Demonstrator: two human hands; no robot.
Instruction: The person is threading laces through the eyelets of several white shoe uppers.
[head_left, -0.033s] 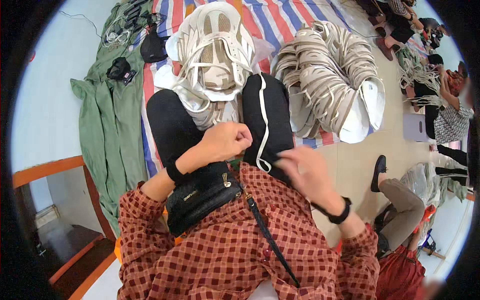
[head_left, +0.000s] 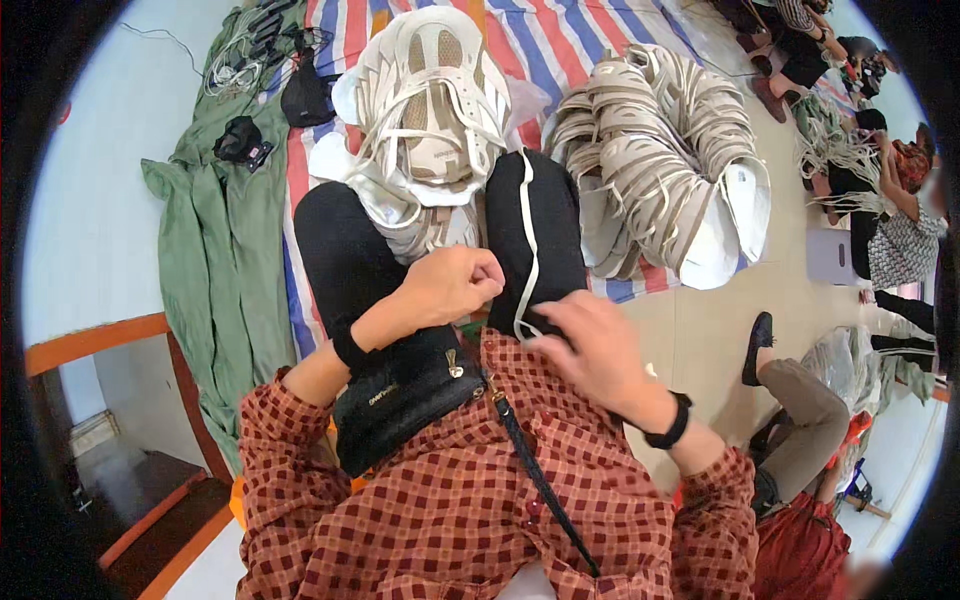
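Observation:
A stack of beige and white sneaker uppers [head_left: 432,120] stands between my knees, laces threaded through the front one. From it a loose white shoelace [head_left: 530,230] runs down over my right thigh and curls at its lower end. My left hand [head_left: 450,283] is closed over my lap, left of the lace; whether anything is inside its fingers is hidden. My right hand [head_left: 600,355] is beside the lace's lower end, thumb and forefinger apart around it, not visibly gripping it. A black waist bag [head_left: 400,400] lies on my lap.
A curved row of nested beige sneaker uppers [head_left: 650,160] sits at right on the striped sheet [head_left: 545,45]. Green cloth [head_left: 215,240] with a black cap-like item [head_left: 240,142] lies left. Other people work at the right; a seated person's leg [head_left: 800,400] is near my right arm.
My right hand has moved left, toward the lower end of the shoelace. The left hand stays in place.

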